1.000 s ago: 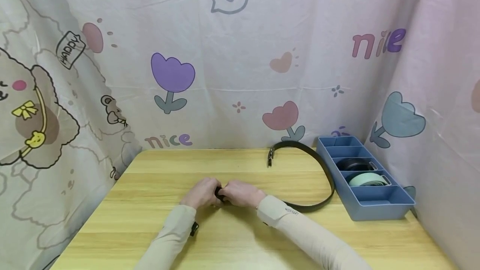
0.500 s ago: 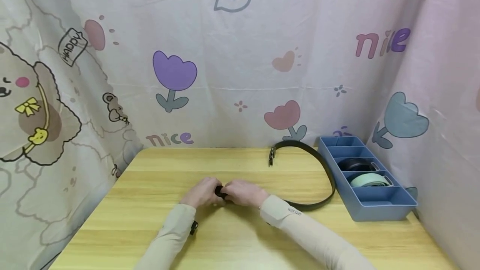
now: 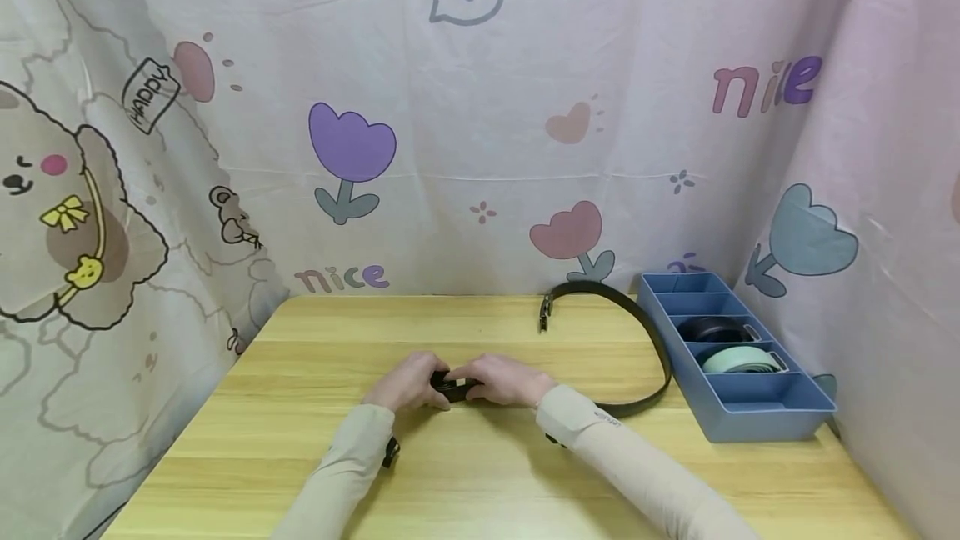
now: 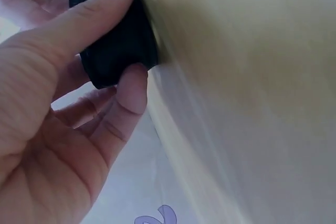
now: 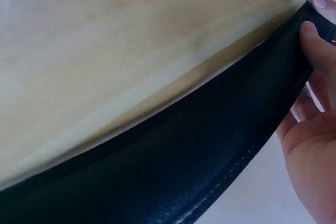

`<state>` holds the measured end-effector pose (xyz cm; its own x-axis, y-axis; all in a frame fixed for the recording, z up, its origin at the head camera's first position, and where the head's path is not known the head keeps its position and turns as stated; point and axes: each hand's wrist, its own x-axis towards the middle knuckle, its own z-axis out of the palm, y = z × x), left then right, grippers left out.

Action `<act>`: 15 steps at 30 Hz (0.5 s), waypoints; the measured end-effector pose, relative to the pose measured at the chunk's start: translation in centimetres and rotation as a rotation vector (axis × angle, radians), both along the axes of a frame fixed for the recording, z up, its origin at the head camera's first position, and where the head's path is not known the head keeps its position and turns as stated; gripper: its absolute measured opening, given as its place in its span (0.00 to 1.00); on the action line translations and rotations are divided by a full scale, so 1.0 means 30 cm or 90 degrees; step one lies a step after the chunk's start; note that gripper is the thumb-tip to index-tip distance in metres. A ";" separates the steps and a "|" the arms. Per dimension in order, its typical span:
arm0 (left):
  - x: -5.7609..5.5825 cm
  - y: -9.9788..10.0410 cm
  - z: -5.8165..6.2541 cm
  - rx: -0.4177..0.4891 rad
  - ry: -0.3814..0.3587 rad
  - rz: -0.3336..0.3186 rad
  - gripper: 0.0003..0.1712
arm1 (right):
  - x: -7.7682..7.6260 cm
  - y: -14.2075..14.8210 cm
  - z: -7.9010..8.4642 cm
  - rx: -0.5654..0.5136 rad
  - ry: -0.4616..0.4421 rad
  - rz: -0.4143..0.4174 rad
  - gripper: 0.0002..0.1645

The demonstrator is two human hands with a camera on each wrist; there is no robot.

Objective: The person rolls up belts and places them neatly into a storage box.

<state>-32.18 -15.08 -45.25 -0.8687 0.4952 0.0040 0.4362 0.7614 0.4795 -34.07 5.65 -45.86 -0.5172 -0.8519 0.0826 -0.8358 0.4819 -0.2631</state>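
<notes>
A long black belt (image 3: pixel 592 286) lies edge-on on the wooden table, curving from its metal buckle (image 3: pixel 544 313) round behind my right forearm. Its other end is a small folded or coiled bundle (image 3: pixel 452 390) between my hands. My left hand (image 3: pixel 405 383) grips that end, thumb across the dark band and fingertips under it in the left wrist view. Just to the right, my right hand (image 3: pixel 508 379) pinches the strap between thumb and fingers. The strap's stitched edge (image 5: pixel 223 184) shows in the right wrist view. The inside of the bundle is mostly hidden by fingers.
A blue divided box (image 3: pixel 757 423) stands on the table (image 3: pixel 300 432) at the right. One compartment holds a coiled black belt (image 3: pixel 712 329), another a coiled mint-green belt (image 3: pixel 738 360). Behind the table hangs a printed curtain (image 3: pixel 450 132).
My right hand has slid a little to the right along the strap, away from my left hand, exposing more of the dark bundle. The left hand stays about where it was.
</notes>
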 end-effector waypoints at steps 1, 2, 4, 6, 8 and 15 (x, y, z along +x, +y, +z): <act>-0.001 0.000 0.001 0.001 0.004 0.001 0.16 | 0.000 -0.003 0.002 -0.005 0.008 0.004 0.25; -0.001 0.000 0.001 0.000 0.007 0.004 0.16 | 0.000 -0.008 0.003 -0.011 0.013 0.006 0.23; 0.001 0.001 0.000 -0.007 0.020 0.002 0.16 | 0.002 -0.020 0.004 -0.025 0.029 0.014 0.19; 0.004 0.003 -0.003 -0.015 0.032 -0.001 0.16 | 0.006 -0.032 0.003 -0.035 0.043 0.026 0.13; 0.009 0.005 -0.005 -0.022 0.040 0.000 0.16 | 0.008 -0.041 -0.001 -0.040 0.054 0.038 0.09; 0.015 0.010 0.000 -0.030 0.057 -0.025 0.15 | 0.009 -0.035 -0.013 -0.023 0.050 0.027 0.18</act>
